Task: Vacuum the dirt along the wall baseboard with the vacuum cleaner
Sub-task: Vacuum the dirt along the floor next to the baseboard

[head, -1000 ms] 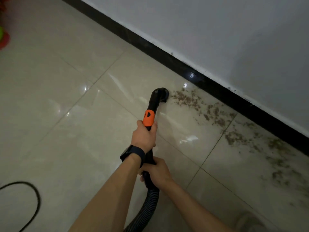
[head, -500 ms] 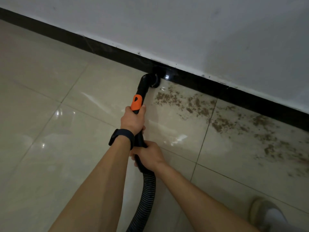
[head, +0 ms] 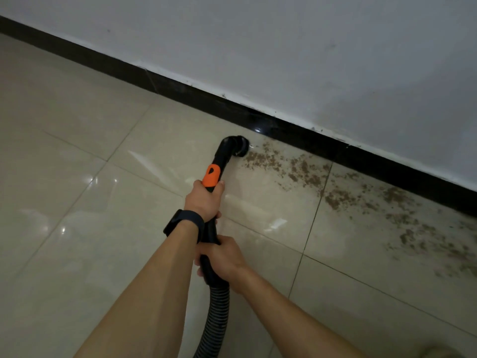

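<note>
Black wand point(head: 222, 156) – orange band point(head: 211, 175); brown dirt point(head: 304, 171); beige tiles point(head: 77, 177); black baseboard point(head: 180, 86)

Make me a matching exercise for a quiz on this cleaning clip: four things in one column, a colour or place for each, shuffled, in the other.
Things:
1. baseboard
2. sleeve on the vacuum wand
3. dirt
4. ribbed hose

Descriptions:
A. orange, just above the left hand
B. runs down below the right hand
C. black strip under the white wall
D. brown, scattered right of the nozzle

Pairs: 1-C, 2-A, 3-D, 4-B
</note>
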